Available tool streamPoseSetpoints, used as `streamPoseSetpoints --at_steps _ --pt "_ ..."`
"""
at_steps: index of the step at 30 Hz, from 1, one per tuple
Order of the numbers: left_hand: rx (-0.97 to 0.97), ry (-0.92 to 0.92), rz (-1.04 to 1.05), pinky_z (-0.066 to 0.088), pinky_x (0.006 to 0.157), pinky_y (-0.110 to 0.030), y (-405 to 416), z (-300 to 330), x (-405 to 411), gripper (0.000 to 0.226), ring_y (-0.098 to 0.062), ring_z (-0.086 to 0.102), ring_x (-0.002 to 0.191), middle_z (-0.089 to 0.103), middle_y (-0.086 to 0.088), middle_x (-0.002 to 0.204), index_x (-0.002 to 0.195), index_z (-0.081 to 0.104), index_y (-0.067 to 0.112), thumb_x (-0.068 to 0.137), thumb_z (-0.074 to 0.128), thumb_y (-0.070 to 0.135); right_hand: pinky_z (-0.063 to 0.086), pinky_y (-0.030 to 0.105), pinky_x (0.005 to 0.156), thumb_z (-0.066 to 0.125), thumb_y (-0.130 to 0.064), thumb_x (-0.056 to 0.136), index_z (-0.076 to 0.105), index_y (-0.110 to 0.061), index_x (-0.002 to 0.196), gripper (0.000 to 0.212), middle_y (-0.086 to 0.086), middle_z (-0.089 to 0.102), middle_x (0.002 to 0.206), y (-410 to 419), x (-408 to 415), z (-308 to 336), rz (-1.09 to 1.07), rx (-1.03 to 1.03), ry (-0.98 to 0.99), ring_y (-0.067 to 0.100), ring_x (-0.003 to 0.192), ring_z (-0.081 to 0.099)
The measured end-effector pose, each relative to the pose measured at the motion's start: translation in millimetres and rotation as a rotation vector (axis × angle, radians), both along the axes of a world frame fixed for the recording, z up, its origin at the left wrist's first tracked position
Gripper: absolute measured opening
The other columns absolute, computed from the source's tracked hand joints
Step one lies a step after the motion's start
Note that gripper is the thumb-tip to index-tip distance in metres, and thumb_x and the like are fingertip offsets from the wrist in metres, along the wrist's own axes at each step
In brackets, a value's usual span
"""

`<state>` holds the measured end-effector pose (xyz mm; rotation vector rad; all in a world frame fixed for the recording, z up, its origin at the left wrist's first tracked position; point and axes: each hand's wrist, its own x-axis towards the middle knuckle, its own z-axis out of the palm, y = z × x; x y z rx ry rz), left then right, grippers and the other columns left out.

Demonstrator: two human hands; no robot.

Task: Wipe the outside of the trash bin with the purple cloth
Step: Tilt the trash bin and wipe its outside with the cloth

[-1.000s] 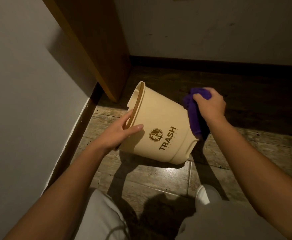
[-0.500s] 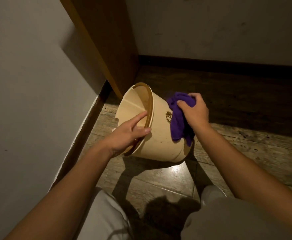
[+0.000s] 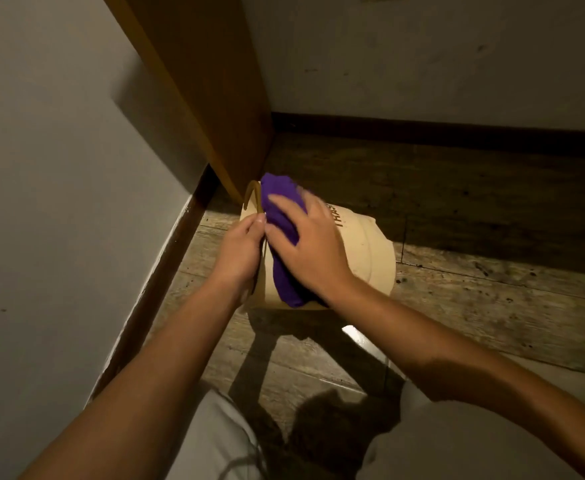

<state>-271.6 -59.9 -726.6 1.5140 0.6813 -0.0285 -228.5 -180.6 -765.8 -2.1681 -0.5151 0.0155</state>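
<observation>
A cream trash bin (image 3: 364,251) with dark TRASH lettering lies tipped on its side above the wooden floor, its brown-edged rim pointing left. My left hand (image 3: 241,251) grips that rim near the top. My right hand (image 3: 313,247) lies spread over the purple cloth (image 3: 280,237), pressing it against the bin's outer wall just beside the rim. The cloth drapes down the side toward me. The bin's opening is hidden behind my left hand.
A brown wooden door or panel (image 3: 208,84) stands just behind the bin's rim. A grey wall (image 3: 52,202) with a dark skirting board runs along the left, another wall across the back. My knees in light trousers (image 3: 457,441) fill the bottom.
The bin has turned so its opening faces away left and the lettering sits on the far side. My right hand slid the cloth from the mid wall to beside the rim.
</observation>
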Motion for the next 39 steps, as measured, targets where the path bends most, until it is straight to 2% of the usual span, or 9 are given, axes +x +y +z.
streamPoseSetpoints --at_steps 3,10,13,17,22,26,31,34,39 --pt "-0.041 0.053 0.012 0.062 0.084 -0.044 5 -4 -2 0.031 -0.032 0.075 0.111 0.078 -0.015 0.119 0.128 0.069 0.019 0.111 0.046 0.031 0.035 0.047 0.115 0.053 -0.054 0.101 0.054 -0.032 0.145 0.049 0.011 0.045 0.156 -16 -4 -31 0.014 -0.114 -0.157 0.031 0.142 0.040" --pt "-0.011 0.124 0.022 0.061 0.076 -0.045 14 -6 -4 0.033 -0.031 0.077 0.104 0.079 -0.010 0.115 0.131 0.068 0.023 0.109 0.049 0.038 0.044 0.043 0.095 0.050 -0.053 0.097 0.063 -0.027 0.133 0.046 0.016 0.056 0.139 -81 31 -74 -0.289 -0.245 -0.043 0.035 0.122 0.052" --pt "0.031 0.129 0.005 0.061 0.078 -0.046 18 -5 -6 0.028 -0.033 0.075 0.106 0.081 -0.006 0.108 0.117 0.073 0.027 0.109 0.048 0.038 0.046 0.039 0.087 0.052 -0.050 0.099 0.059 -0.025 0.136 0.045 0.017 0.055 0.135 -114 43 -90 -0.395 -0.290 0.105 0.034 0.117 0.055" --pt "0.132 0.111 -0.014 0.057 0.097 -0.058 11 -3 -7 0.029 -0.033 0.072 0.108 0.078 -0.008 0.112 0.105 0.074 0.032 0.110 0.045 0.038 0.052 0.042 0.087 0.059 -0.048 0.097 0.057 -0.026 0.137 0.045 0.013 0.057 0.127 -144 59 -88 -0.505 -0.282 0.213 0.032 0.110 0.061" --pt "0.164 0.097 -0.015 0.053 0.102 -0.063 9 0 -9 0.021 -0.033 0.070 0.111 0.075 -0.006 0.115 0.103 0.073 0.034 0.106 0.053 0.040 0.050 0.031 0.082 0.070 -0.049 0.091 0.049 -0.035 0.142 0.057 -0.005 0.060 0.128 -112 86 -34 -0.367 -0.013 0.102 0.012 0.106 0.055" --pt "0.078 0.097 0.003 0.057 0.098 -0.059 8 -1 -6 0.018 -0.036 0.072 0.110 0.077 -0.009 0.112 0.106 0.074 0.029 0.105 0.056 0.033 0.057 0.034 0.081 0.071 -0.052 0.089 0.049 -0.035 0.141 0.058 -0.010 0.059 0.123 -73 86 -7 -0.156 0.018 0.159 0.014 0.104 0.059" --pt "0.057 0.097 0.051 0.061 0.082 -0.046 9 -5 -1 0.016 -0.028 0.075 0.100 0.075 -0.006 0.111 0.105 0.068 0.035 0.107 0.052 0.034 0.049 0.037 0.095 0.067 -0.050 0.091 0.062 -0.029 0.132 0.046 -0.004 0.066 0.127 -30 58 -28 -0.015 -0.039 0.004 0.018 0.120 0.055" --pt "0.073 0.108 0.064 0.061 0.083 -0.046 18 -10 -2 0.017 -0.028 0.073 0.102 0.074 -0.006 0.113 0.110 0.068 0.031 0.108 0.051 0.031 0.046 0.036 0.093 0.063 -0.050 0.092 0.060 -0.028 0.133 0.047 0.000 0.063 0.130 -41 53 -52 -0.110 -0.090 0.005 0.022 0.119 0.054" --pt "0.027 0.109 0.129 0.060 0.085 -0.046 22 -14 -5 0.019 -0.030 0.072 0.106 0.076 -0.005 0.111 0.104 0.070 0.028 0.108 0.052 0.027 0.045 0.033 0.077 0.062 -0.056 0.090 0.057 -0.028 0.124 0.044 0.002 0.060 0.114 -96 65 -70 -0.316 -0.256 0.115 0.023 0.101 0.060"
